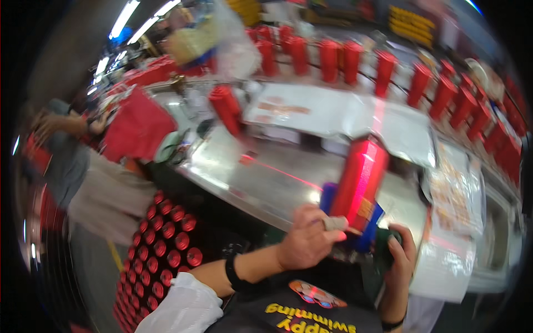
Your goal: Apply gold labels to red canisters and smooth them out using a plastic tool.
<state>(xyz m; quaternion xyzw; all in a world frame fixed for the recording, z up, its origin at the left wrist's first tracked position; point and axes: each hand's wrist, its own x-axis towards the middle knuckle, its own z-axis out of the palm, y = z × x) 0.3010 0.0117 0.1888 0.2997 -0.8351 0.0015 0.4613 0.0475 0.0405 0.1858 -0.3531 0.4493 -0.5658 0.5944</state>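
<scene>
A shiny red cylinder [361,172], like a tumbler body, leans in a blue holder [369,236] in front of me. By its lower left side is my left hand [305,238], fingers curled, with a beige covering on one fingertip. What that hand pinches, if anything, I cannot make out. To the right of the holder, my right hand [401,258] curls round a dark green rounded part [383,247]. A red laser line runs over the cylinder and the metal worktop [250,161].
Another red cylinder [225,105] stands at the worktop's far left. Rows of red cylinders [386,69] line the back beyond white plastic-covered sheets [300,108]. Stacked red round ends [161,250] fill the lower left. A co-worker [89,161] stands left beside a red bag-like thing [139,125].
</scene>
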